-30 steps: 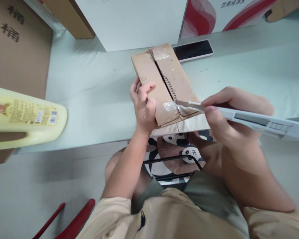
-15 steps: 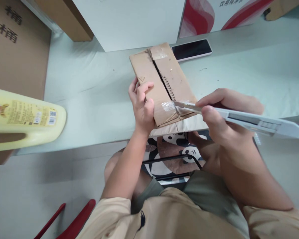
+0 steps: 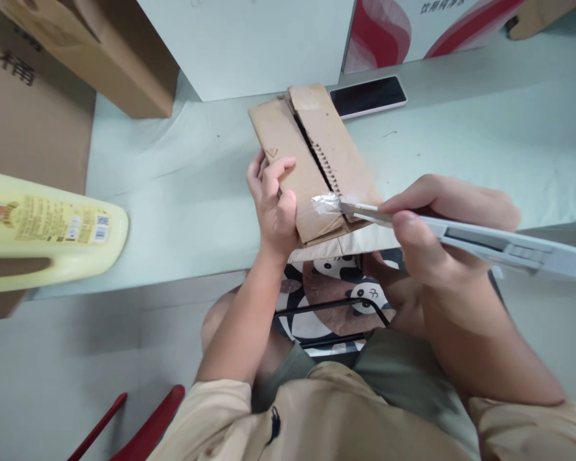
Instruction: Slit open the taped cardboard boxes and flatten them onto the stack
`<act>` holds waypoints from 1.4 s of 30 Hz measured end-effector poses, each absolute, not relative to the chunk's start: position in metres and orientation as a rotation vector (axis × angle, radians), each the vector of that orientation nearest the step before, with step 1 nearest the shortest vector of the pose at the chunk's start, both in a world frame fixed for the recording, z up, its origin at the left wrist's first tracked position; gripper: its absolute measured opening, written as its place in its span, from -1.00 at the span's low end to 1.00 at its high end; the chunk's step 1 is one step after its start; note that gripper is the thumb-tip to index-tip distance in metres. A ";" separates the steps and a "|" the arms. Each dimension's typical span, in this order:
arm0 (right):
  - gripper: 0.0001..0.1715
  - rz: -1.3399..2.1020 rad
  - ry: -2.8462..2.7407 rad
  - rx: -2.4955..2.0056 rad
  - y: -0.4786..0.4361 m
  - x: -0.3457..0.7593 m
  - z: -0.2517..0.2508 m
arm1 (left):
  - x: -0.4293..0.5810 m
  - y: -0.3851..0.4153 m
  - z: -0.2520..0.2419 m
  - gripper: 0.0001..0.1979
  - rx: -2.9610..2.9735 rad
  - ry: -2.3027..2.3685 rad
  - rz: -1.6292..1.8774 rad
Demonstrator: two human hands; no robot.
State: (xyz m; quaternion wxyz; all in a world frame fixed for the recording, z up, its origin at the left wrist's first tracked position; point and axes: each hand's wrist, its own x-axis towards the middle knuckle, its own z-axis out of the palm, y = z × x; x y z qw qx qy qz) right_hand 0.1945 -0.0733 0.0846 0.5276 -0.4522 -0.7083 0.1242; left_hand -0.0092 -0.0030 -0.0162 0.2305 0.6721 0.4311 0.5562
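One flat brown cardboard box [image 3: 317,141], gripped by left hand [image 3: 273,205]; one pale grey utility knife [image 3: 484,241], clasped in right hand [image 3: 432,262].

Storeroom or packing corner, by the look. Large brown cartons [image 3: 33,128] stand at the left, one printed with Chinese characters. A red-and-white printed carton [image 3: 379,32] sits at the back. Plain pale-green table [image 3: 173,192] — on it a small taped carton [image 3: 281,131], slit along the seam, a utility knife [image 3: 484,238] at its tape. A big yellow jug [image 3: 48,224] nearby — bulk stock.
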 end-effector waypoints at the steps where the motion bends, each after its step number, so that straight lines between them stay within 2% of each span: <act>1: -0.80 0.256 -1.675 -1.083 -0.074 0.194 0.084 | -0.009 -0.003 -0.016 -0.45 1.852 1.187 1.530; 6: -0.81 0.185 -1.641 -1.041 -0.074 0.193 0.081 | -0.008 -0.003 -0.015 -0.46 1.859 1.169 1.552; 12: -0.81 0.342 -1.819 -1.026 -0.073 0.194 0.089 | -0.010 -0.001 -0.016 -0.46 1.864 1.164 1.562; 16: -0.82 0.249 -1.670 -1.080 -0.079 0.196 0.089 | -0.014 0.000 -0.015 -0.45 1.874 1.162 1.526; 20: -0.68 0.092 -1.376 -1.059 -0.078 0.195 0.082 | -0.023 0.001 -0.009 -0.43 1.861 1.183 1.527; 23: -0.61 0.035 -1.234 -1.144 -0.074 0.191 0.077 | -0.027 -0.001 0.003 -0.30 1.989 1.046 1.544; 27: -0.40 0.022 -1.221 -1.260 -0.067 0.193 0.070 | -0.023 -0.009 0.022 -0.02 2.282 0.856 1.417; 32: -0.67 0.081 -1.507 -1.516 -0.045 0.221 0.045 | -0.021 -0.013 0.028 -0.14 2.117 1.025 1.289; 37: -0.18 0.237 -1.682 -2.127 -0.023 0.248 -0.007 | -0.034 -0.008 0.024 -0.20 1.841 1.102 1.414; 42: 0.10 0.309 -1.715 -2.140 -0.012 0.260 -0.041 | -0.045 -0.007 0.012 -0.27 1.724 1.185 1.595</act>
